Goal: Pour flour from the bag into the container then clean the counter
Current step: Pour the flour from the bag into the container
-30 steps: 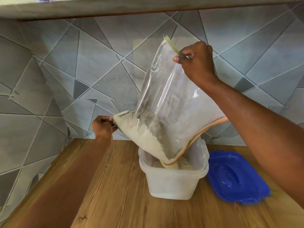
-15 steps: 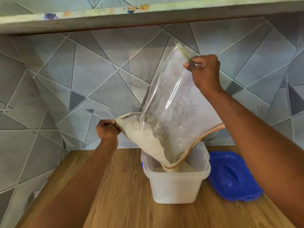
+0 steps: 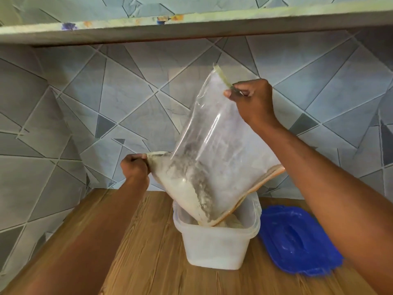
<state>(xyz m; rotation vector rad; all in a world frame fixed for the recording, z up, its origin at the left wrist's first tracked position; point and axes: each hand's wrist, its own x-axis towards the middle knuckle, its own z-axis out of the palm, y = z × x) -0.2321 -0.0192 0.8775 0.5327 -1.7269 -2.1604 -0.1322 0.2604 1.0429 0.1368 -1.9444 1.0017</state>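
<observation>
A clear plastic bag (image 3: pixel 214 145) with white flour hangs tilted, mouth down, inside a translucent white container (image 3: pixel 214 250) on the wooden counter (image 3: pixel 148 252). My left hand (image 3: pixel 135 167) pinches the bag's lower left corner. My right hand (image 3: pixel 253 101) grips its raised top corner near the seal strip. Flour is heaped along the bag's lower side and a mound of it lies in the container.
A blue lid (image 3: pixel 295 239) lies flat on the counter just right of the container. A tiled wall (image 3: pixel 85 116) stands close behind, and a shelf (image 3: pixel 191 26) overhangs above the bag.
The view has tipped upward, so more of the shelf shows. Both hands keep their hold on the bag, and less flour remains inside it.
</observation>
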